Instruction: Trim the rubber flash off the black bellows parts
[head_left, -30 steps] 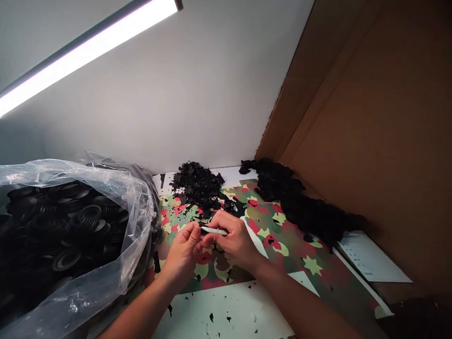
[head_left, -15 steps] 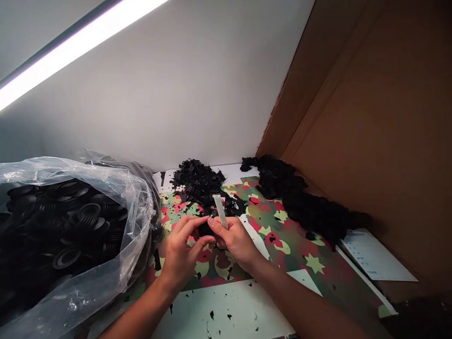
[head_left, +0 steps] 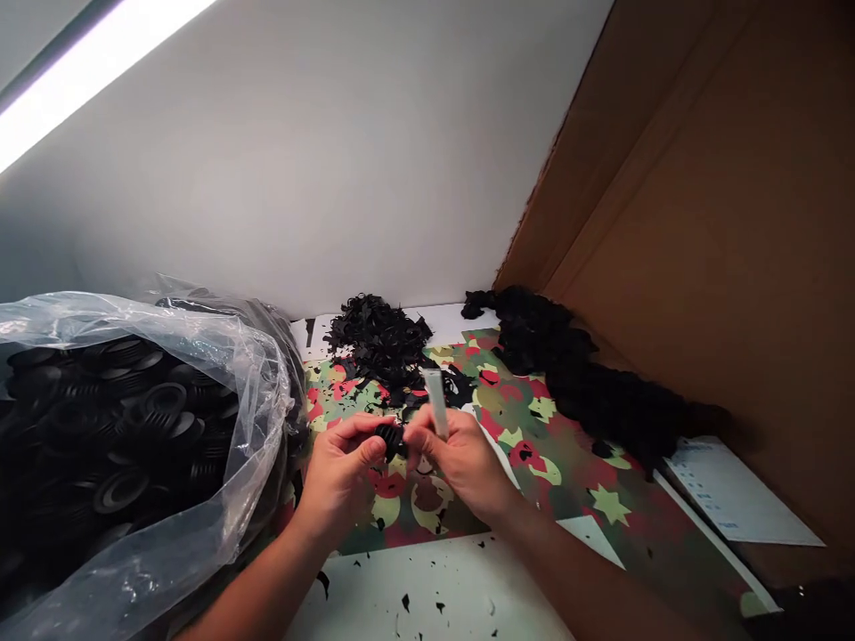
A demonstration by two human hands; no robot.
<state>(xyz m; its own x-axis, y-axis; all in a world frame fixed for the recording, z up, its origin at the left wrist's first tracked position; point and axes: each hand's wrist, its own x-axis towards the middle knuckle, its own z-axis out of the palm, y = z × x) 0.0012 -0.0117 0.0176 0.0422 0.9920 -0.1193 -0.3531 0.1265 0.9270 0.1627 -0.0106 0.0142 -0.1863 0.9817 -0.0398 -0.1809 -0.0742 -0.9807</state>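
Between thumb and fingers, my left hand point(head_left: 344, 463) grips a small black ribbed rubber part point(head_left: 388, 440). My right hand point(head_left: 458, 458) is closed around a flat whitish handle point(head_left: 435, 401) that sticks up past the fingers; the working end is hidden in the hand, so its kind does not show. Its fingertips are close to the black part's right side. Beneath both hands lies a camouflage-patterned sheet point(head_left: 538, 481) with black scraps on it. A heap of black trimmings point(head_left: 378, 338) rises just beyond the hands.
At the left, a clear plastic bag point(head_left: 257, 427) holds many black ribbed parts point(head_left: 120, 485). A dark pile of black pieces point(head_left: 601, 392) runs along the cardboard wall point(head_left: 721, 214). A white printed card point(head_left: 741, 499) lies at right; a white board point(head_left: 427, 588) with scraps is nearest me.
The black part has turned so its ribs show in my left hand. My right hand and the whitish handle have shifted slightly right, and the camera view has moved a little.
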